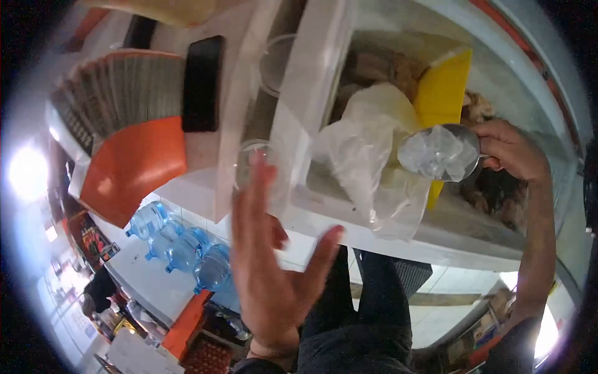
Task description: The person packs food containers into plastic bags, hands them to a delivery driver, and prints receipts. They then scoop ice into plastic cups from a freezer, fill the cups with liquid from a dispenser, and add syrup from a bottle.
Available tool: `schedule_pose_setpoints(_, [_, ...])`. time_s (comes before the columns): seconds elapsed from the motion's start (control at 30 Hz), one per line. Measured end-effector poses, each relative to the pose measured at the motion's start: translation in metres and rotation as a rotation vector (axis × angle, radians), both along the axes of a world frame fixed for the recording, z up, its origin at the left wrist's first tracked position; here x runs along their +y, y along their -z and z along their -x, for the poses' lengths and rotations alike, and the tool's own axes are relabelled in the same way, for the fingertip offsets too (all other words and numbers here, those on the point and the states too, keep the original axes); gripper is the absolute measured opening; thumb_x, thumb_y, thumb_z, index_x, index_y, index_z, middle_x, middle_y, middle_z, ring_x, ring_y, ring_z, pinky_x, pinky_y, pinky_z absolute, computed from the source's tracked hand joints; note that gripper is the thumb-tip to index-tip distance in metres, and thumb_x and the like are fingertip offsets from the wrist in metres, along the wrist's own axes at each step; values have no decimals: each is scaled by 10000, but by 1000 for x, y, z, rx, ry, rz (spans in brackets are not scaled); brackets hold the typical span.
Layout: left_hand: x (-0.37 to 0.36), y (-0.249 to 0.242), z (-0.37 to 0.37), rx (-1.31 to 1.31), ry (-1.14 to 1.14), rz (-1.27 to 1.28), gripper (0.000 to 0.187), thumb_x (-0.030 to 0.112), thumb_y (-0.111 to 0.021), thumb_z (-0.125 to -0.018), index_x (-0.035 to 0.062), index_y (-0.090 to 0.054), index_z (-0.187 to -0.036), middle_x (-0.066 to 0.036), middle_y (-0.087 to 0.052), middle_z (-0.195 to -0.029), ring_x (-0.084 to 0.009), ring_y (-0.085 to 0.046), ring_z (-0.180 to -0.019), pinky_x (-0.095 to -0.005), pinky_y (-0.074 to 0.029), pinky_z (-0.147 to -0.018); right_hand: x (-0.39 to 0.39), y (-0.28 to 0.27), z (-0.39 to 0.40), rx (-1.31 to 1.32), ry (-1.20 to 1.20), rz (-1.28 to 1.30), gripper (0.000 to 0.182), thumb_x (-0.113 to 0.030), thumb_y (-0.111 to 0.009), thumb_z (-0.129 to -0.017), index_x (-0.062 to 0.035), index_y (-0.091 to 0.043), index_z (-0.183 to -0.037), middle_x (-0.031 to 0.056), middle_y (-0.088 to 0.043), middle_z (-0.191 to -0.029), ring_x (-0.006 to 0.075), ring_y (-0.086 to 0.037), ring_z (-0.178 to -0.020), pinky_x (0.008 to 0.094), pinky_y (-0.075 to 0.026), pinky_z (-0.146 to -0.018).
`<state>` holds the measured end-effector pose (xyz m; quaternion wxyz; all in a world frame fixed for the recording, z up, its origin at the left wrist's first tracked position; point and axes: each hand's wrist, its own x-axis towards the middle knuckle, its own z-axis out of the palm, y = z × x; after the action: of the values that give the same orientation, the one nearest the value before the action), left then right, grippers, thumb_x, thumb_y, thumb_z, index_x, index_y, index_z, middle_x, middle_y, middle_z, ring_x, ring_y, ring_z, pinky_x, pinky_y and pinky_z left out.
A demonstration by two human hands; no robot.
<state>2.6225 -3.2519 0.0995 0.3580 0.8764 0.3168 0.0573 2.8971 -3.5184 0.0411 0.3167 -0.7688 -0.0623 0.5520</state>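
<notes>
My right hand (511,149) is closed on a metal scoop (471,132) heaped with clear ice cubes (436,153), held over the bin on the right. Beside the scoop, a crumpled translucent plastic bag (374,137) drapes over the bin's front edge. My left hand (271,268) is raised with its fingers and thumb spread, holding nothing. Its fingertips overlap a clear plastic cup (255,149) on the counter in this view. Farther back lies another clear cup (277,62).
A yellow panel (443,87) stands in the bin (349,202), with brownish contents around it. A black phone (203,84) lies on the counter at left, beside an orange holder (134,168) with a fanned row of grey slips. Several blue water bottles (180,246) stand lower left.
</notes>
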Motion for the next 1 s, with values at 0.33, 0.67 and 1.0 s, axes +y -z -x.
schedule_pose_setpoints(0.33, [86, 59, -109, -221, 412, -342, 1123, 239, -873, -689, -48, -164, -1512, -279, -384, -1429, -421, -364, -1364, -451, -349, -1135, 107, -55, -80, -1369, -1265, -588, 317, -210, -554, -933, 3, -637, -1153, 45, -587, -923, 121, -528, -625, 255, -460, -583])
schedule_pose_setpoints(0.67, [100, 81, -126, -202, 439, -222, 939, 179, -846, -695, -57, -314, -1433, -255, -475, -1330, -394, -489, -1272, -437, -429, -1063, 257, -184, 36, -731, -1134, 483, 304, -194, -499, -987, 1, -608, -1192, 167, -612, -1114, 272, -613, -1043, 402, -510, -859])
schedule_pose_setpoints(1.0, [40, 30, -87, -337, 354, -211, 700, 234, -836, -731, 48, -510, -1322, -231, -450, -1374, -407, -505, -1227, -478, -436, -1026, 54, -112, 37, -1080, -132, 129, 259, -217, -570, -985, -19, -652, -1129, 152, -647, -1050, 276, -635, -978, 358, -506, -859])
